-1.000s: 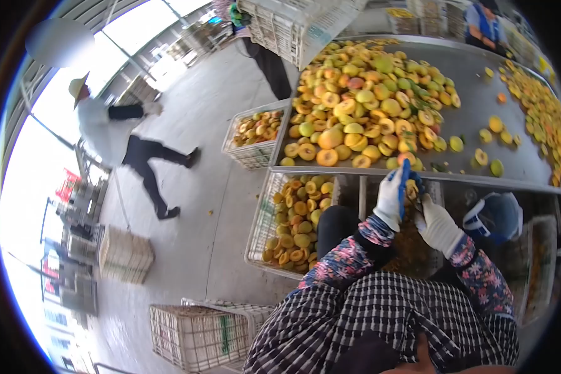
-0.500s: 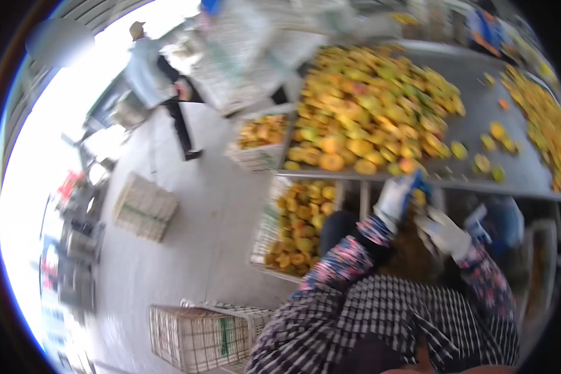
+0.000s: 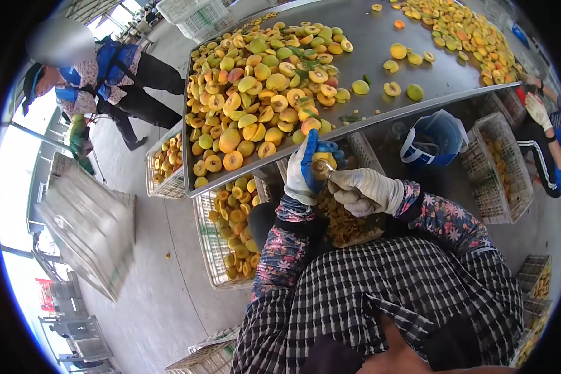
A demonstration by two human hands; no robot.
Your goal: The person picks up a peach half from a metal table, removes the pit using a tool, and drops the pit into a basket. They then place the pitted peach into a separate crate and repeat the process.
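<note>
A halved yellow fruit (image 3: 321, 168) is held in my left hand (image 3: 306, 169), which wears a white and blue glove, just off the near edge of the metal table (image 3: 380, 115). My right hand (image 3: 366, 191), in a pale glove, closes round a small metal tool whose tip (image 3: 329, 167) touches the cut face of the fruit. Below both hands lies a heap of fruit pieces (image 3: 349, 225). On the table, a large pile of halved fruit (image 3: 255, 93) spreads beyond my left hand.
A crate of fruit halves (image 3: 215, 249) stands left of my knees. To the right are a blue bucket (image 3: 433, 140) and a white crate (image 3: 495, 162). A co-worker's gloved hand (image 3: 538, 111) shows at far right. Two people (image 3: 115, 81) are at upper left, near blurred crates (image 3: 84, 218).
The view has swung to the right, so the table, piles and bucket appear farther left. My hands are now close together at the fruit, with the tool tip visible. Different people show at left.
</note>
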